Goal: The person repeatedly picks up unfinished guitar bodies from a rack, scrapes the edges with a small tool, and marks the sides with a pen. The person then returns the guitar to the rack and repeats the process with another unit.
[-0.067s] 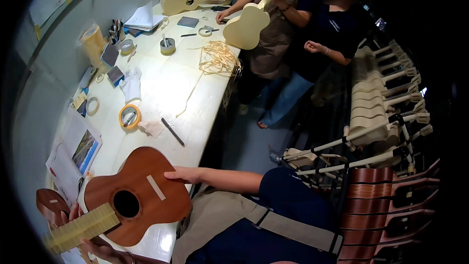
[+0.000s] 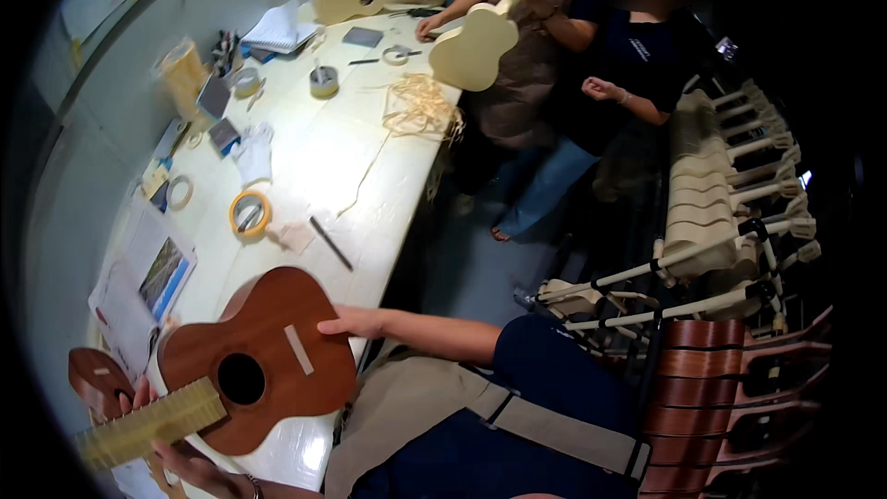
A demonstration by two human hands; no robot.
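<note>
A brown wooden ukulele (image 2: 270,314) is held tilted over the near end of the white table. Its sound hole is uncovered, a pale strip (image 2: 298,349) lies on its top, and yellowish tape (image 2: 152,427) covers the fretboard. My left hand (image 2: 176,458) is closed around the taped neck, thumb on one side and fingers on the other. At the body's lower end, my right hand (image 2: 349,322) grips the edge with the thumb on top; its other fingers are hidden behind. Close to my left fingers lies another brown wooden piece (image 2: 95,372) with a pale strip, partly hidden.
On the table (image 2: 314,166) are an orange tape roll (image 2: 249,213), a dark stick (image 2: 331,242), shavings (image 2: 420,106) and an open magazine (image 2: 139,282). Two people stand beyond; one holds a pale ukulele (image 2: 474,48). Racks of pale bodies (image 2: 698,185) and brown bodies (image 2: 693,416) stand at right.
The brown ukulele and my right hand have shifted slightly in the picture, its body tilting a little. The whole view has moved slightly too. Both hands keep their hold.
</note>
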